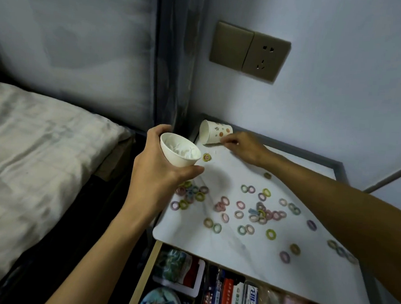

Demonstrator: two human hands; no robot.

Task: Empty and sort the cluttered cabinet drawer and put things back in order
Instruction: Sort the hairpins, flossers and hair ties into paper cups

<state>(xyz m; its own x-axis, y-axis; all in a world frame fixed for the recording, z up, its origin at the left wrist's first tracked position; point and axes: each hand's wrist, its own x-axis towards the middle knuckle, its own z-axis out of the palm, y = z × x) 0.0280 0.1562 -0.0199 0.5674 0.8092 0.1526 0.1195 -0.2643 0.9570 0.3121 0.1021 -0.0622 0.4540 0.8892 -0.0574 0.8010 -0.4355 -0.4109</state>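
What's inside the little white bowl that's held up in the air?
The white bowl holds a white heap, crumpled and too blurred to name. The heap covers the bowl's bottom and anything underneath it.

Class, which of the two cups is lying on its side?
The spotted paper cup on the cabinet top, by the right hand; the plain white cup is held in the left hand.

White bowl; white cup with orange dots; pastel rings; white marbled top.
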